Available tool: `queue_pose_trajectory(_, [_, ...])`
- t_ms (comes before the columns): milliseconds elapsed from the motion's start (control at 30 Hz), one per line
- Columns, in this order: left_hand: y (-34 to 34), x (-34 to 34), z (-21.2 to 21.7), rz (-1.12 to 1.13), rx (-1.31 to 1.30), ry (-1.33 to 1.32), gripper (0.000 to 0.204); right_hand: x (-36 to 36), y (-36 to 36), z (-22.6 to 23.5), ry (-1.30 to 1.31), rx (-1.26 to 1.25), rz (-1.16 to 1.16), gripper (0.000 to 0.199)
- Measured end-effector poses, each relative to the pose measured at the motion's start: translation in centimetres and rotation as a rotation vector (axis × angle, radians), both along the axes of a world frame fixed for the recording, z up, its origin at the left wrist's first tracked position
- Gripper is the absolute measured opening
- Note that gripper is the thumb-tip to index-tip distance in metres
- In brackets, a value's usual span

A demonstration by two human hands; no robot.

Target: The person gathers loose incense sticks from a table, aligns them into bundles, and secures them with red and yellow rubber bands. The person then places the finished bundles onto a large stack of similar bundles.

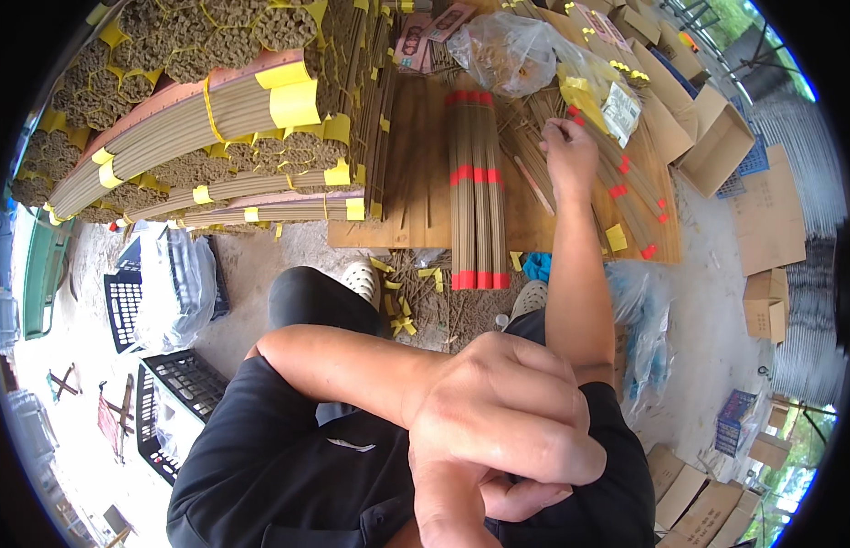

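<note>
My right hand reaches forward over a wooden board and rests on a loose fan of thin brown incense sticks with red bands, its fingers bent around a few of them. To its left, a row of neat incense bundles with red bands lies on the board. My left hand is close to the camera with its fingers curled. It lies across my right arm near the elbow and holds nothing.
Large stacks of incense bundles tied with yellow bands fill the upper left. A clear plastic bag lies at the board's far end. Cardboard boxes stand to the right, and black plastic crates to the lower left. Yellow paper scraps litter the ground.
</note>
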State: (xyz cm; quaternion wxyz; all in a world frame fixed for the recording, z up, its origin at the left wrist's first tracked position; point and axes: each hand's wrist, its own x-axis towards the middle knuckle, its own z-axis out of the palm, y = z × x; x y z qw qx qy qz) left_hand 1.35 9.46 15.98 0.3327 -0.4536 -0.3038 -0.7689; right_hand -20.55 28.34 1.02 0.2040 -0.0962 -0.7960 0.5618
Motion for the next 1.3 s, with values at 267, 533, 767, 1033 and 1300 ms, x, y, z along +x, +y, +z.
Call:
queue_pose_trajectory(267, [-1.9, -2.9, 1.3, -0.388, 0.063, 0.235, 0.013, -4.9, -1.3, -0.1, 0.048, 0.245, 0.013, 0.026])
queue_pose_trajectory(533, [-2.6, -4.2, 1.3, -0.178, -0.051, -0.016, 0.043, -25.4, -8.2, -3.4, 0.272, 0.989, 0.195, 0.024])
queue_pose_trajectory(767, [-4.5, -6.7, 0.5, -0.058, -0.076, -0.101, 0.039, -27.7, -15.2, -2.5, -0.051, 1.069, 0.412, 0.031])
queue_pose_trajectory(1033, [-4.2, -7.5, 0.3, -0.038, -0.158, -0.075, 0.034, -28.5, -12.6, -1.7, 0.023, 1.037, 0.335, 0.022])
queue_pose_trajectory(1300, [-2.7, -7.2, -0.5, 0.015, -0.158, -0.001, 0.011, -31.3, -11.1, -3.2, 0.194, 1.062, 0.429, 0.024])
